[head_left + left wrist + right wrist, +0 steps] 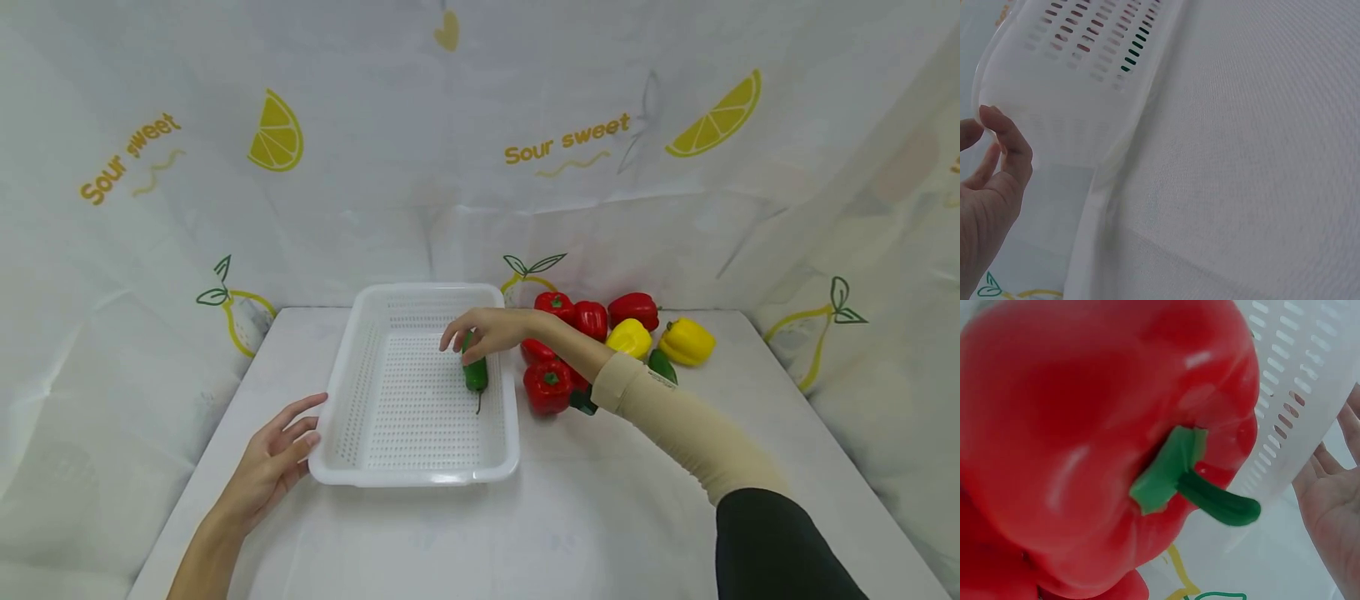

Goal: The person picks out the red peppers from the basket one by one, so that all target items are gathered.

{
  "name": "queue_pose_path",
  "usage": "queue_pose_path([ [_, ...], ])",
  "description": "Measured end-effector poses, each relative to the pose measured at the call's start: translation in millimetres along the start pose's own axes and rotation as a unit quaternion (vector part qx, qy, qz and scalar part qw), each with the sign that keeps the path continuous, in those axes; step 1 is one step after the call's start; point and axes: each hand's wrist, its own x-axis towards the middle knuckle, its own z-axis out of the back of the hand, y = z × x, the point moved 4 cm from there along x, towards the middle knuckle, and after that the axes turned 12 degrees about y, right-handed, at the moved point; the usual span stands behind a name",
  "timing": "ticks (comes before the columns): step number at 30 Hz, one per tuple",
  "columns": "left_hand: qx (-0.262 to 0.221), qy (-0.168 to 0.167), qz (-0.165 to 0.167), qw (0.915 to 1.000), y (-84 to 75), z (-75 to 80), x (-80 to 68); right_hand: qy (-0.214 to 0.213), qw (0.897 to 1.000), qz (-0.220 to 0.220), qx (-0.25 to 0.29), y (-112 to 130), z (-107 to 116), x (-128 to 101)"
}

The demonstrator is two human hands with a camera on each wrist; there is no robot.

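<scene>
A green chili pepper (476, 377) is tilted over the right part of a white perforated basket (420, 478), its thin stem towards the front. My right hand (491, 331) pinches its upper part between thumb and fingers, reaching in from the right side. At the basket's left rim, my left hand (277, 458) touches the outside with relaxed, spread fingers. The left wrist view has the fingertips of this hand (1004, 159) right at the rim. A large red bell pepper (1104, 437) fills much of the right wrist view, while the right hand is out of sight there.
Right of the basket lies a pile of several red bell peppers (548, 387), partly hidden under my right forearm. Two yellow bell peppers (687, 342) and a dark green vegetable (663, 367) sit beside them. A white printed curtain (375, 167) stands behind the table (600, 517).
</scene>
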Motion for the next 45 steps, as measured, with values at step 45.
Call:
queue_pose_path([
  [45,0.004,0.016,-0.017,0.9997,0.6,1.2,-0.3,0.055,0.991,-0.108,0.060,-24,28,39],
])
